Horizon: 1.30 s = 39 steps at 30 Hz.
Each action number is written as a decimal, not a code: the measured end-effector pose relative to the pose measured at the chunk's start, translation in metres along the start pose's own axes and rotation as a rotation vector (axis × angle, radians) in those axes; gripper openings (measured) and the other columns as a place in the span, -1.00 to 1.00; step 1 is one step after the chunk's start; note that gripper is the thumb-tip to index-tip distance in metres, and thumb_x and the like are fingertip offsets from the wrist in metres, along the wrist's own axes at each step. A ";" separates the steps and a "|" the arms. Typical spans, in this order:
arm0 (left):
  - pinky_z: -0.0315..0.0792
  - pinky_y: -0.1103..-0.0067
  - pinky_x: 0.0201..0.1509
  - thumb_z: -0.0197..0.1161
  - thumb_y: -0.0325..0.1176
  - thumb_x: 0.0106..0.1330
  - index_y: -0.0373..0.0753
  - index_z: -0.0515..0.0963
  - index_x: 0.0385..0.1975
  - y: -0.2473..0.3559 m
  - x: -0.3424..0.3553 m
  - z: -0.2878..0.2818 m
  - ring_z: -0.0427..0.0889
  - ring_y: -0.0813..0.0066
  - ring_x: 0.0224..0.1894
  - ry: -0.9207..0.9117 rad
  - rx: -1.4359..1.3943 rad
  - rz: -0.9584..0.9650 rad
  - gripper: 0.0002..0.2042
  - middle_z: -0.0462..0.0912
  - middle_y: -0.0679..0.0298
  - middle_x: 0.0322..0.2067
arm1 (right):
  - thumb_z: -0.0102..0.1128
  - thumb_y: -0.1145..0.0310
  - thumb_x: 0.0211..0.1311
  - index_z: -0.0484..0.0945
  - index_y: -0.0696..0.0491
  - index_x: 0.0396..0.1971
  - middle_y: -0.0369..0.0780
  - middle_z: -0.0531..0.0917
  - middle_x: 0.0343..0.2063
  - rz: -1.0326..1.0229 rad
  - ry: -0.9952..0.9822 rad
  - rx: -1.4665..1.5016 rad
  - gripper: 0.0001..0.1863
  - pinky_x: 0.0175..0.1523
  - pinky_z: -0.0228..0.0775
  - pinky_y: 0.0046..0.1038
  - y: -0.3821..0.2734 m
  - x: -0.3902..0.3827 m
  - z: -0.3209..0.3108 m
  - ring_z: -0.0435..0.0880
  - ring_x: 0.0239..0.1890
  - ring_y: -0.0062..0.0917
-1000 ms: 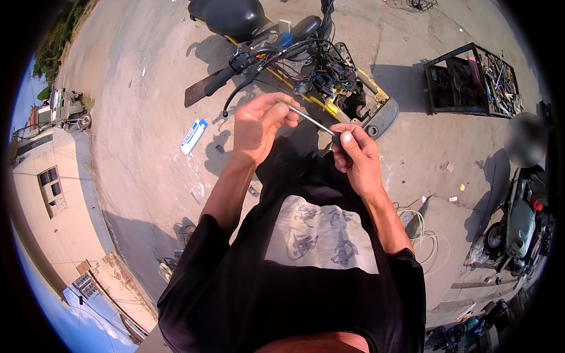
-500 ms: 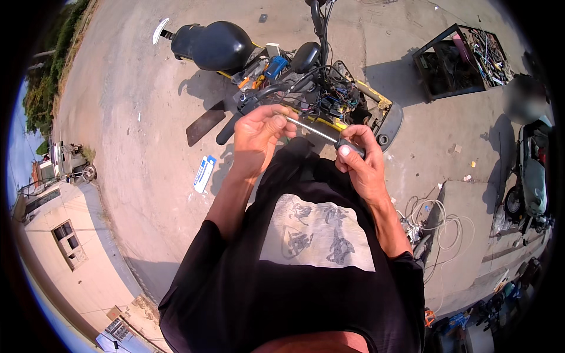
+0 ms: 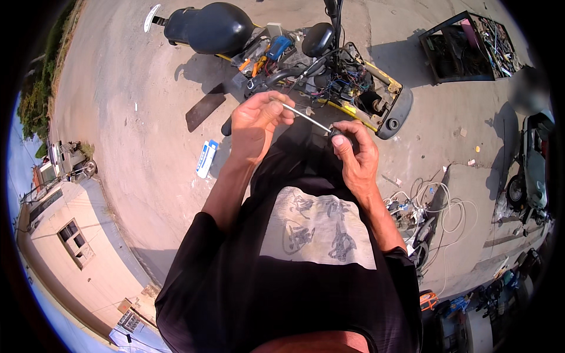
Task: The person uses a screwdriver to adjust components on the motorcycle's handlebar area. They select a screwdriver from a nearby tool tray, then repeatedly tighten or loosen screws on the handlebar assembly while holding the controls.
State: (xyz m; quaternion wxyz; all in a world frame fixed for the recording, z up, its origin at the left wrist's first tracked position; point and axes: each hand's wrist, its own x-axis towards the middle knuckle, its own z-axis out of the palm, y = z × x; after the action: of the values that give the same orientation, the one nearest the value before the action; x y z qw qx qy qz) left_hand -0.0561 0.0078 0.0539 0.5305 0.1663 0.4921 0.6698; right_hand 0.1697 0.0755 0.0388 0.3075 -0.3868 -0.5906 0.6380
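Observation:
A screwdriver with a thin metal shaft and a dark handle spans the gap between my two hands. The handle sits in my right hand, fingers closed round it. My left hand pinches the shaft's far end between thumb and fingers, which hide the tip. Just beyond my hands stands an electric scooter, partly stripped, with a black seat, a yellow frame and a tangle of exposed wires. A blue tool or meter lies among the parts on it.
On the ground at left are a dark flat board and a blue-and-white package. A metal frame box full of scraps stands far right. Coiled pale cable lies at right, near another parked scooter.
My right hand has shifted slightly left and up, closer to my left hand, with the screwdriver still held between them. The whole view has tilted a little.

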 end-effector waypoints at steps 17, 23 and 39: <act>0.64 0.56 -0.19 0.32 -0.54 0.42 -0.38 0.47 0.12 -0.033 0.005 -0.010 0.71 0.44 -0.29 0.278 0.098 -0.010 -0.67 0.73 0.00 -0.18 | 0.26 0.32 0.49 0.63 0.13 0.02 -0.29 0.68 -0.30 0.281 0.029 0.183 -0.75 -0.25 0.39 -0.59 0.035 -0.016 0.024 0.53 -0.34 -0.73; 0.68 0.56 -0.23 0.35 -0.54 0.40 -0.52 0.49 0.12 -0.030 0.009 -0.022 0.75 0.41 -0.28 0.399 0.346 -0.055 -0.65 0.74 -0.02 -0.20 | 0.27 0.36 0.45 0.65 0.18 -0.04 -0.16 0.70 -0.24 0.225 0.095 0.050 -0.77 -0.11 0.49 -0.48 0.042 -0.012 0.048 0.64 -0.25 -0.58; 0.64 0.55 -0.14 0.19 -0.42 0.52 -0.55 0.34 0.36 -0.026 -0.007 -0.015 0.73 0.49 -0.22 0.164 1.098 0.053 -0.51 0.75 0.11 -0.15 | 0.24 0.33 0.48 0.65 0.19 -0.03 -0.34 0.66 -0.37 0.358 0.073 0.237 -0.76 -0.18 0.40 -0.58 0.052 0.007 0.054 0.50 -0.32 -0.70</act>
State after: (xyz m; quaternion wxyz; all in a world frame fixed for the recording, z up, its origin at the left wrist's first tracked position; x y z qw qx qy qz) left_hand -0.0500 -0.0067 0.0276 0.3088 0.3781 0.8043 0.3388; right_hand 0.1233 0.0481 -0.0132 0.2541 -0.4695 -0.4217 0.7330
